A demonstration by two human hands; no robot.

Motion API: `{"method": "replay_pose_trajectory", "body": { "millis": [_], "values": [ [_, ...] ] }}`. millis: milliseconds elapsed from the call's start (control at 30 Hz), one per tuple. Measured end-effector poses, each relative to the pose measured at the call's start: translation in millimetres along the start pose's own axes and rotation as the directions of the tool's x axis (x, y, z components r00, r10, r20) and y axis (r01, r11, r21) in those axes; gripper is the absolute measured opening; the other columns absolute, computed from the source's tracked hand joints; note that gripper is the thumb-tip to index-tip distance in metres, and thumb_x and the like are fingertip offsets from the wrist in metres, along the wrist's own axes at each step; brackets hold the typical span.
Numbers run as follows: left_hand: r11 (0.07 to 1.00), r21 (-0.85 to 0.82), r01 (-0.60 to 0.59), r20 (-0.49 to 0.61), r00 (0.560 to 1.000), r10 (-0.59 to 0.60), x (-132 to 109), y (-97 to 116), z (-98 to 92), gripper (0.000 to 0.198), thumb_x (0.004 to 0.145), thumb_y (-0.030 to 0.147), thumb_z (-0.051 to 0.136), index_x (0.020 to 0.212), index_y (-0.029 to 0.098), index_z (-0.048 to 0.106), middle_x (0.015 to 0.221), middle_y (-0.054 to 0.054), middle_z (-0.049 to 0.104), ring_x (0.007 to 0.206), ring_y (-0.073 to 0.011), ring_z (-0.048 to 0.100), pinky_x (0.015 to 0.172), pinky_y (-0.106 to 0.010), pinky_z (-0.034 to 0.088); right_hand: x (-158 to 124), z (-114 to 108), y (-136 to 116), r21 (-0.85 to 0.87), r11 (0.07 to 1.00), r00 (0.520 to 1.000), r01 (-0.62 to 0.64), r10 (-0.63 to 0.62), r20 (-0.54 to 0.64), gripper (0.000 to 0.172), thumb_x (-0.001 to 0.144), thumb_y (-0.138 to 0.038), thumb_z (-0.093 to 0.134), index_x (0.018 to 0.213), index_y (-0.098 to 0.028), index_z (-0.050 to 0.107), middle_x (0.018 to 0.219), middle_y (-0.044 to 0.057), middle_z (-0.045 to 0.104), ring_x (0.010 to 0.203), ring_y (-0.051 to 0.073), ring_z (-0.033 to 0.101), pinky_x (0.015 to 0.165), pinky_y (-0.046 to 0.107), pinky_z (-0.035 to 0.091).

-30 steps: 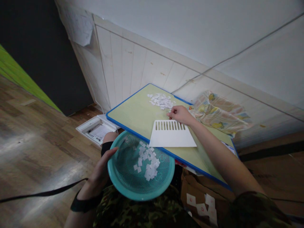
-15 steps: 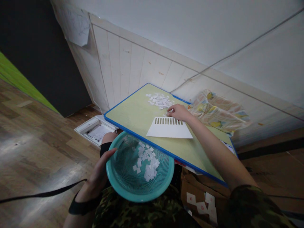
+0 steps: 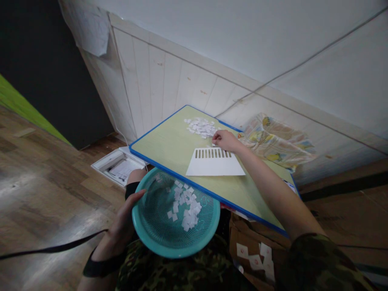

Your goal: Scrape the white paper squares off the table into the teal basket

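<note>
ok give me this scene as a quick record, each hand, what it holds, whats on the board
left hand: grips the rim of the teal mesh basket, held below the board's near edge
right hand: fingers closed on the far edge of the white slotted card
card position: flat on the board, which is yellow-green with a blue rim
paper pile: small white squares on the board, just beyond the right hand
basket contents: more white squares
nearby: patterned cloth right of the board; white tray on the floor

bare board (image 3: 169,145) left, paper pile (image 3: 201,127) ahead
</note>
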State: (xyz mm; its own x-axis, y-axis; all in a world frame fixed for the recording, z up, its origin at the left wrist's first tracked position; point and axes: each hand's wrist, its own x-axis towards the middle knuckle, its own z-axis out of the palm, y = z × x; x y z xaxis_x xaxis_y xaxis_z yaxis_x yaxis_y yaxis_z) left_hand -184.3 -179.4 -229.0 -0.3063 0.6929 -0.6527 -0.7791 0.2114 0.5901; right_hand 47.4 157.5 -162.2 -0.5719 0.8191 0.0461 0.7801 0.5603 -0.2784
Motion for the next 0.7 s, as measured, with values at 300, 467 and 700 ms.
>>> {"method": "replay_pose_trajectory", "body": {
  "millis": [300, 467, 700],
  "values": [
    [1.0, 0.019, 0.005, 0.03, 1.0, -0.005, -1.1, 0.1, -1.4, 0.022, 0.086, 0.025, 0.072, 0.099, 0.015, 0.085, 0.059, -0.006, 0.079, 0.07, -0.0328, 0.082, 0.065, -0.033, 0.068, 8.1, -6.1, -6.3, -0.017, 0.999, 0.997, -0.034, 0.033, -0.067, 0.023, 0.094, -0.028, 0.062, 0.093, -0.013, 0.08, 0.092, 0.011, 0.079, 0.082, 0.019, 0.066, 0.073, 0.028, 0.043],
    [0.999, 0.04, 0.007, 0.037, 0.999, -0.008, -0.4, -0.9, -1.9, 0.025, 0.091, 0.023, 0.066, 0.102, 0.01, 0.084, 0.057, -0.006, 0.079, 0.059, -0.029, 0.08, 0.064, -0.032, 0.067, 7.8, -7.7, -9.2, -0.02, 0.998, 0.998, -0.066, 0.066, -0.025, 0.034, 0.096, -0.038, 0.062, 0.079, -0.013, 0.077, 0.074, 0.01, 0.074, 0.064, 0.016, 0.06, 0.063, 0.028, 0.039],
    [0.998, 0.054, -0.014, 0.05, 0.999, 0.012, -3.4, 0.0, -1.2, 0.028, 0.092, 0.021, 0.064, 0.11, 0.011, 0.083, 0.06, -0.006, 0.08, 0.063, -0.029, 0.081, 0.069, -0.034, 0.067, 3.9, -5.6, -11.8, 0.001, 0.993, 0.991, -0.115, 0.115, 0.065, 0.04, 0.095, -0.047, 0.063, 0.08, -0.012, 0.077, 0.065, 0.007, 0.071, 0.054, 0.014, 0.058, 0.056, 0.027, 0.038]
  ]
}}
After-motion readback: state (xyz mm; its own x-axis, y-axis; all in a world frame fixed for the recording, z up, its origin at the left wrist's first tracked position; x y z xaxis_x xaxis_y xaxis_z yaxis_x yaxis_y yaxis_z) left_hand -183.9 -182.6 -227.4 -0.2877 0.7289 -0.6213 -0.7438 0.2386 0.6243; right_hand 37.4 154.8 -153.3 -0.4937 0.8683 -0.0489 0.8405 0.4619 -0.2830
